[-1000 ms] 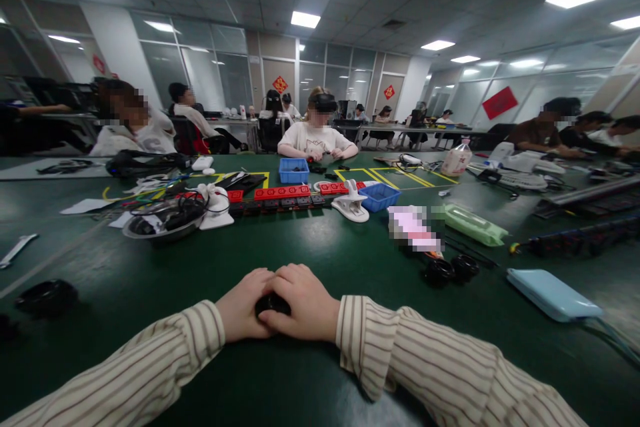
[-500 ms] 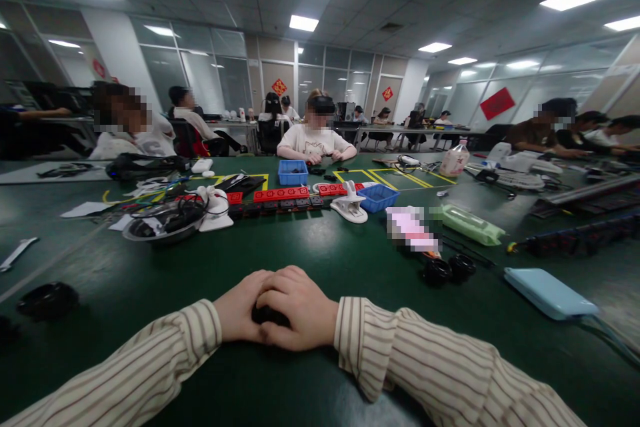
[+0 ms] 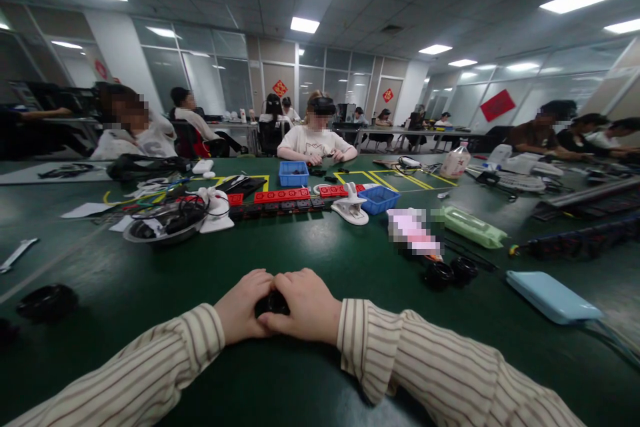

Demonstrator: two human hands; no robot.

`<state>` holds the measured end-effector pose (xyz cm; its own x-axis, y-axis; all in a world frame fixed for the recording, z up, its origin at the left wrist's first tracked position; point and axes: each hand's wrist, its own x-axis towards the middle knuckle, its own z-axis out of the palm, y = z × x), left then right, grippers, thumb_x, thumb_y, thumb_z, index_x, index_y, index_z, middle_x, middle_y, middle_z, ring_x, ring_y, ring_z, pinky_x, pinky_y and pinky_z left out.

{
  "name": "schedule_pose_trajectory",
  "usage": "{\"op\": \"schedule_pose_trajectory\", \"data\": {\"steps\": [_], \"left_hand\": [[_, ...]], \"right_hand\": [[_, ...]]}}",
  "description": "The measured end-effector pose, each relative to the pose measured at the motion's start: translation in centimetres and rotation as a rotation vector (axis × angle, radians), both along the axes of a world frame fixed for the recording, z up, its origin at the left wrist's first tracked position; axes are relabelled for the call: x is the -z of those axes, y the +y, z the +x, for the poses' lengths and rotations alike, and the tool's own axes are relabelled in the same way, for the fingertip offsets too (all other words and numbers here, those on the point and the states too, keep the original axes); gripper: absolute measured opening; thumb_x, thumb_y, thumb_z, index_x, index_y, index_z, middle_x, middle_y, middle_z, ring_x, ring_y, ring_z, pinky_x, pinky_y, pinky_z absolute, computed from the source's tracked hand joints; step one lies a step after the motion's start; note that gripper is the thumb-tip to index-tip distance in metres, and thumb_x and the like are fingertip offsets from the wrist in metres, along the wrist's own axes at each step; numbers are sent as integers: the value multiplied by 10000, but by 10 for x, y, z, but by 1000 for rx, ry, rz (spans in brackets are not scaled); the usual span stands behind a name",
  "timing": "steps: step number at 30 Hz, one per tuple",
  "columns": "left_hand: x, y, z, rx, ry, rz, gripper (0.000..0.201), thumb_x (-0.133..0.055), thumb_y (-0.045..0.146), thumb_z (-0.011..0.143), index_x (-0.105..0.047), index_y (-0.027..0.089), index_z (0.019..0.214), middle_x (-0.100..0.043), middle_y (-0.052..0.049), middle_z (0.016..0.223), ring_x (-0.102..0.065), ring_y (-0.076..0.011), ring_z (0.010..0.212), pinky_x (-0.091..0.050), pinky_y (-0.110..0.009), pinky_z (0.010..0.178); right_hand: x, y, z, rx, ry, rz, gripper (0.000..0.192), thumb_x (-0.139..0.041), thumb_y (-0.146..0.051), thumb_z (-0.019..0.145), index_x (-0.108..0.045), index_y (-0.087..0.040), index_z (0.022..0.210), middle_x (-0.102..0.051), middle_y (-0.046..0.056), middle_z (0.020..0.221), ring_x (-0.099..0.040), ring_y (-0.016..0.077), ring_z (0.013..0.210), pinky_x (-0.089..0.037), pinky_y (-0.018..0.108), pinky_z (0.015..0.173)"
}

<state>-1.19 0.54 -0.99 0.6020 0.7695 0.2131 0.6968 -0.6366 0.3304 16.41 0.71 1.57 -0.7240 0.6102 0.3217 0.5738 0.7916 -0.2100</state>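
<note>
My left hand (image 3: 243,307) and my right hand (image 3: 305,304) rest together on the green table (image 3: 325,260), close in front of me. Both are closed around a small black object (image 3: 273,303), and only a dark patch of it shows between the fingers. Its shape is mostly hidden. Striped sleeves cover both forearms. Two black round parts (image 3: 450,272) lie to the right of my hands, apart from them.
A light blue flat case (image 3: 553,297) lies at the right. A grey bowl of cables (image 3: 163,223), red power strips (image 3: 283,195), two blue bins (image 3: 379,197) and a white clamp (image 3: 351,208) sit mid-table. A black ring (image 3: 46,301) lies far left. People work across the table.
The hands stay clasped on the black object, with only small shifts of the fingers. The view has moved very slightly.
</note>
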Motion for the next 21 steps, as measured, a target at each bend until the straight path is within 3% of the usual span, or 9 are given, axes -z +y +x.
{"op": "schedule_pose_trajectory", "data": {"steps": [3,8,12,15,18,21], "left_hand": [[-2,2,-2,26,-17,-44,370,-670,325,561,-573,179,887,-591,-51,967,-524,-247,940,-371,-425,945],[-4,5,-5,52,-62,-111,374,-664,281,568,-582,189,921,-582,-27,936,-537,-218,882,-439,-344,815],[-7,6,-6,1,-37,-58,346,-659,389,626,-577,180,889,-590,-35,880,-529,-227,869,-422,-374,817],[-8,7,-7,-56,-23,-42,383,-653,462,640,-573,174,879,-591,-44,866,-529,-234,862,-408,-408,837],[-6,9,-9,-116,-25,-27,446,-641,518,642,-568,182,925,-588,-59,949,-523,-255,937,-347,-467,927],[1,12,-13,-173,-12,7,695,-659,595,574,-511,193,1121,-541,-95,1133,-461,-299,1091,-229,-529,1016]], "right_hand": [[-2,2,1,-122,-1,11,355,-611,-440,736,-529,-146,916,-580,51,838,-529,171,736,-400,274,643],[-5,5,10,-342,157,83,403,-558,-319,787,-478,-159,1148,-534,81,1025,-499,179,890,-425,302,780],[-2,12,22,-150,449,-54,339,-507,-247,828,-466,-168,1155,-458,90,1083,-459,173,996,-407,318,873],[9,24,30,55,608,-121,196,-558,-161,733,-491,-161,918,-455,68,986,-465,177,932,-419,328,837],[23,36,35,195,642,-143,190,-552,-110,656,-412,-180,764,-454,36,889,-467,173,848,-425,329,782],[32,43,38,313,548,-225,273,-561,-110,624,-411,-186,840,-484,24,885,-487,188,854,-409,390,827]]}}
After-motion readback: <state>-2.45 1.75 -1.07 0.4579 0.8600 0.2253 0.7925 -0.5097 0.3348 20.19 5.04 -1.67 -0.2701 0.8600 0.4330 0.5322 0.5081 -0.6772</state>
